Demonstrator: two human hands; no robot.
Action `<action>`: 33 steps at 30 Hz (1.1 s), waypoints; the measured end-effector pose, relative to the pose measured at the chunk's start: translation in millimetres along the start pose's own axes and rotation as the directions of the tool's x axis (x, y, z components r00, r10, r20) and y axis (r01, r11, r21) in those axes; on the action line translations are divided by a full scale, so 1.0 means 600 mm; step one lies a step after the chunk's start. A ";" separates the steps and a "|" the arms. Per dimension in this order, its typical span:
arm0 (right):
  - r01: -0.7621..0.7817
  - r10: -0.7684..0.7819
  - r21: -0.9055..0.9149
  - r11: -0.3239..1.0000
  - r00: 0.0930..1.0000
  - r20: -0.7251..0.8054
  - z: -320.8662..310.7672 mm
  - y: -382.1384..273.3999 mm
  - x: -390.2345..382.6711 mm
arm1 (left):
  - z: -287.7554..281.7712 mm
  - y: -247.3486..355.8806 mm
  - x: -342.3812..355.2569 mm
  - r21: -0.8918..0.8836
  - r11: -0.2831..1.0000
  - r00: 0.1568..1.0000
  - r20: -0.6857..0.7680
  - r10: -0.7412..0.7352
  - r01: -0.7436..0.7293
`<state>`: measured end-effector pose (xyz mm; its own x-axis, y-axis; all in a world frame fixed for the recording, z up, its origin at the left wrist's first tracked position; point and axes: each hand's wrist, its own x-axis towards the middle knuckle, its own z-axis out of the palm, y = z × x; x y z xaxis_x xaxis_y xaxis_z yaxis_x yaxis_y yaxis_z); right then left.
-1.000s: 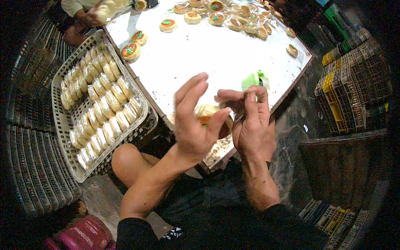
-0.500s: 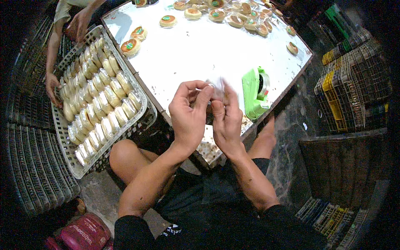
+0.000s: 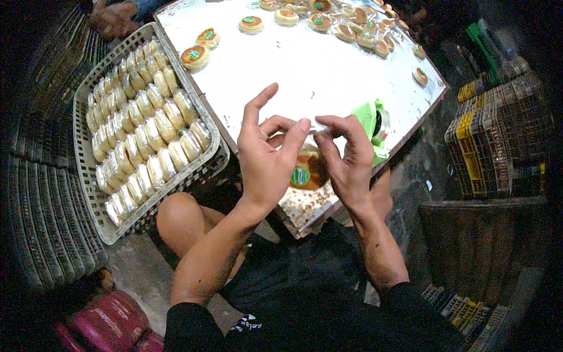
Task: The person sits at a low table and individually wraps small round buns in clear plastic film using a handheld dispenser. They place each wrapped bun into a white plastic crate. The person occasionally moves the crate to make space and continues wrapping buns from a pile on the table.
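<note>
Between my hands a round bun (image 3: 316,170) hangs in its clear plastic bag, brown top and green label facing me, low over the near corner of the table. My left hand (image 3: 264,149) pinches the bag's gathered top between thumb and bent fingers, its index finger raised. Close beside it, my right hand (image 3: 350,158) pinches the same plastic with thumb and forefinger. Partly hidden behind my right hand stands a green tape dispenser (image 3: 366,117) with a roll on it.
Several bagged buns (image 3: 319,22) lie across the far side of the white table (image 3: 246,70). At left, a plastic crate (image 3: 220,144) holds rows of bagged buns on edge. Stacked crates (image 3: 469,129) stand on the right, a maroon seat-like object (image 3: 111,320) at lower left.
My hands have drawn slightly apart at the bag's top, and the bun now shows below them. The other person's hands have pulled back from the crate. The whole view has shifted a little.
</note>
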<state>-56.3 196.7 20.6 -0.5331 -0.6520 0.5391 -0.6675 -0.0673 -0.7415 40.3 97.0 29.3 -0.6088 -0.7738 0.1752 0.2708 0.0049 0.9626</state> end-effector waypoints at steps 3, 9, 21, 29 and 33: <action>0.056 -0.050 0.073 0.996 0.995 -0.085 0.019 0.024 -0.007 | -0.005 -0.001 0.007 0.169 0.977 0.992 0.022 0.128 -0.130; 0.055 -0.065 -0.137 0.989 0.995 -0.071 0.012 0.016 -0.016 | -0.012 0.008 0.013 0.078 0.996 0.994 0.087 -0.059 0.052; -0.089 0.337 0.500 0.861 0.837 -0.432 0.073 -0.026 -0.018 | 0.018 -0.036 0.008 -0.188 0.977 0.988 -0.131 0.079 -0.103; -0.572 0.384 -0.349 0.742 0.790 -0.478 -0.185 0.204 -0.137 | 0.044 -0.064 -0.004 -0.108 0.990 0.996 0.004 -0.091 0.091; -0.799 0.713 -0.223 0.559 0.600 -0.363 -0.206 0.258 -0.142 | 0.061 -0.102 -0.006 0.011 0.992 0.991 0.049 -0.124 0.124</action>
<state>-178.2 335.2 -90.7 -0.9845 -0.1646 -0.0602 -0.0627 0.6515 -0.7560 -1.4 122.4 -22.6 -0.6735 -0.7364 0.0643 0.1851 -0.0837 0.9792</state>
